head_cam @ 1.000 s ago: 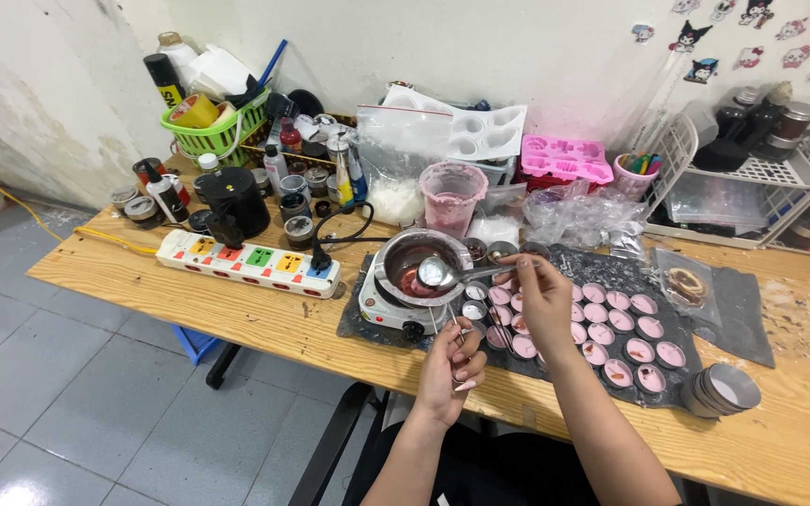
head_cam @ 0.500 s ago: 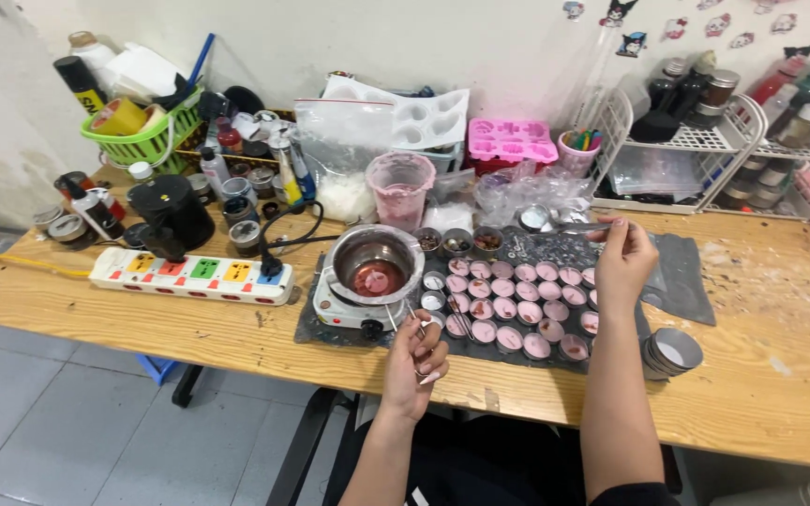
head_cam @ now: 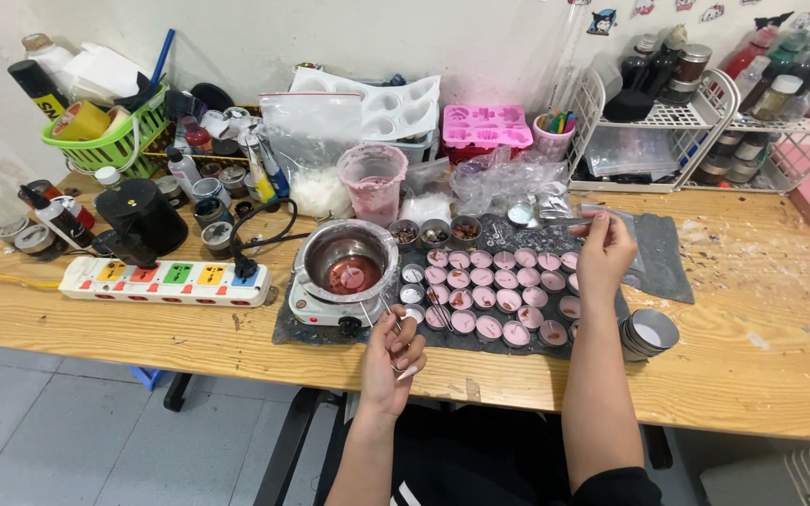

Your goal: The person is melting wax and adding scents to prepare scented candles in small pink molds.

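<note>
Wooden table [head_cam: 752, 375]: left hand [head_cam: 394, 351] grips tweezers [head_cam: 396, 328]; right hand [head_cam: 604, 251] grips spoon [head_cam: 541, 218].

Bright, even indoor light; soft shadows; sharp focus throughout; wide-angle bending at edges; no strong glare.

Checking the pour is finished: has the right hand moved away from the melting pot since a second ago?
Yes. The right hand went from beside the melting pot rightward past the tin cups.
</note>
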